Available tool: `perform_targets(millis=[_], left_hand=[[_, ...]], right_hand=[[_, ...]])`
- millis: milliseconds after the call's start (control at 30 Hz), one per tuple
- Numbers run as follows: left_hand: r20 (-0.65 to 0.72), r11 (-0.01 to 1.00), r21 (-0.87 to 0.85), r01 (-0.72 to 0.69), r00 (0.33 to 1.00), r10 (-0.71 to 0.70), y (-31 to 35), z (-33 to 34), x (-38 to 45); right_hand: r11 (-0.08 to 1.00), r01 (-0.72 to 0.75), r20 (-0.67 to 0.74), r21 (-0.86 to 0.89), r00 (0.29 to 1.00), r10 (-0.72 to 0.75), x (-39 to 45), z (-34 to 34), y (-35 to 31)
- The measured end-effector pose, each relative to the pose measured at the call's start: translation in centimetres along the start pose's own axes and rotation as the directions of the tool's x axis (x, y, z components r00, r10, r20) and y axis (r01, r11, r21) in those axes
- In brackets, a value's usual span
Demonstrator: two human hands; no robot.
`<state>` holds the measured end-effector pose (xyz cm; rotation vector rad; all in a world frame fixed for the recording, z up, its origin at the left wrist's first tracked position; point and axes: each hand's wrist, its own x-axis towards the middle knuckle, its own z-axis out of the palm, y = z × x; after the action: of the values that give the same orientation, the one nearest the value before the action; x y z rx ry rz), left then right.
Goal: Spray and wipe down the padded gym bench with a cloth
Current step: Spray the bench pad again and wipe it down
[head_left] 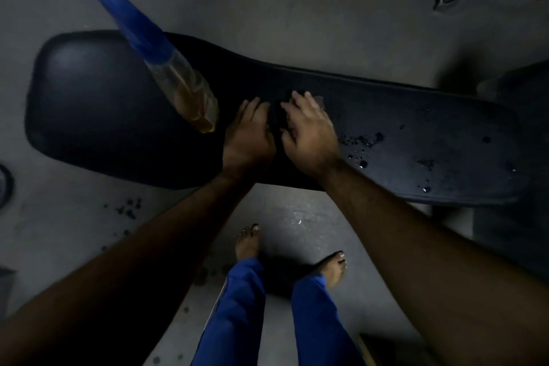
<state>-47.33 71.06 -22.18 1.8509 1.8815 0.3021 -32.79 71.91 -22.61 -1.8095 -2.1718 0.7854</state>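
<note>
both forearms reach from the bottom corners to the middle of the black bench. left hand and right hand lie palm down, side by side, fingers pressed on a dark cloth bunched between them; whether either hand grips it, i cannot tell. just left of the hands a spray bottle stands on the pad. droplets speckle the pad's right part. bare feet stand on the floor below.

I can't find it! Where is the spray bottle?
The spray bottle stands on the black bench, left of the middle, just left of the left hand.
</note>
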Motion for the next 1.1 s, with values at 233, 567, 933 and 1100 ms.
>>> perform_targets(millis=[233, 567, 933, 1100], left_hand=[[-0.086, 0.940, 0.291, -0.177, 0.974, 0.210, -3.7, 4.4, -0.3], [-0.113, 0.993, 0.095, -0.070, 0.990, 0.081, -0.8, 2.7, 1.9], [-0.247, 0.985, 0.076, -0.157, 0.954, 0.171, 1.6, 5.7, 2.3], [-0.193, 0.972, 0.063, -0.225, 0.953, 0.233, 2.4, 6.7, 1.0]], right_hand=[[0.968, 0.068, -0.070, -0.240, 0.994, -0.087, 0.3, 3.1, 1.8], [0.990, 0.105, -0.034, -0.095, 0.994, -0.108, 1.6, 1.0, 2.3], [0.971, 0.151, 0.089, -0.187, 0.987, -0.136, -0.7, -0.7, 6.1], [0.915, -0.372, -0.202, -0.157, 0.919, 0.339, 3.6, -3.5, 9.7]])
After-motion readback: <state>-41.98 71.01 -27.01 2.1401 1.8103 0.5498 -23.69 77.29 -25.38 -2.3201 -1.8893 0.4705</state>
